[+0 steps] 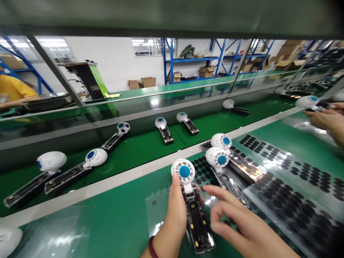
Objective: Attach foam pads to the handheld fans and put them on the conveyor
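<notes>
My left hand (174, 211) is closed around a handheld device (198, 224) with a clear-cased black body and small yellowish lights. Its round white head, slotted around a blue centre, points away from me, and my thumb rests at the head's lower edge. Just right of the device, my right hand (231, 215) hovers with its index finger stretched out and the other fingers bent; nothing shows between them. Beyond it, two similar devices lie side by side on the bench, one with a white head (217, 157) nearer me and one with a lit body (245, 166).
Sheets of round black stickers (285, 190) cover the bench on the right. A green conveyor belt (139, 157) carries several more devices past a pale rail (120, 182). Another person's hands (326, 116) work at far right. An overhead shelf (172, 18) spans the top.
</notes>
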Available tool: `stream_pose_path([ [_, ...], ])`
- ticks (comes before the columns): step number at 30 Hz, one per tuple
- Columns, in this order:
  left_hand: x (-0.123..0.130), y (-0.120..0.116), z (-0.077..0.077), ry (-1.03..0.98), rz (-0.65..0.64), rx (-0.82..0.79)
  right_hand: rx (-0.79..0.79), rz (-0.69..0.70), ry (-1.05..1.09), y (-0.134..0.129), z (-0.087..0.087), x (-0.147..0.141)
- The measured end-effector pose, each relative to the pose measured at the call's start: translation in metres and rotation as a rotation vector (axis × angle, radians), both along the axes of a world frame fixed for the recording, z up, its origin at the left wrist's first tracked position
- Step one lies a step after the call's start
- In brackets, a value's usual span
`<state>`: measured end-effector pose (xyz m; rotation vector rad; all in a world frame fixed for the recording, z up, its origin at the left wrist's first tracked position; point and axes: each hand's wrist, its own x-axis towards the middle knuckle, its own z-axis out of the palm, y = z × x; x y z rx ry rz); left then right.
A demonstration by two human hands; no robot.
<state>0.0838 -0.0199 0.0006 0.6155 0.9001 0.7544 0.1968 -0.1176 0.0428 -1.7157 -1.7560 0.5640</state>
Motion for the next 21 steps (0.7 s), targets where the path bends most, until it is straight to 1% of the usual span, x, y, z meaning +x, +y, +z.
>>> stream_pose_path([
  [2,-0.001,0.000,-0.003,0.049,0.071,0.068,-0.191,-0.079,0.093,0.026,0.003,-0.008],
  [3,-0.001,0.001,-0.004,0.066,0.106,0.096,-0.249,-0.103,0.134,0.035,0.005,-0.012],
  [5,-0.002,0.001,-0.005,0.092,0.150,0.123,-0.306,-0.100,0.186,0.046,0.010,-0.020],
  [9,-0.002,0.002,-0.004,0.120,0.148,0.143,-0.313,-0.081,0.167,0.049,0.016,-0.024],
  [13,-0.003,0.000,-0.001,0.139,0.131,0.163,-0.307,-0.043,0.135,0.047,0.016,-0.022],
  [18,-0.003,0.001,0.001,0.156,0.123,0.160,-0.296,-0.038,0.091,0.049,0.017,-0.023],
  [21,-0.003,0.001,0.001,0.164,0.110,0.161,-0.317,-0.037,0.052,0.049,0.017,-0.023],
])
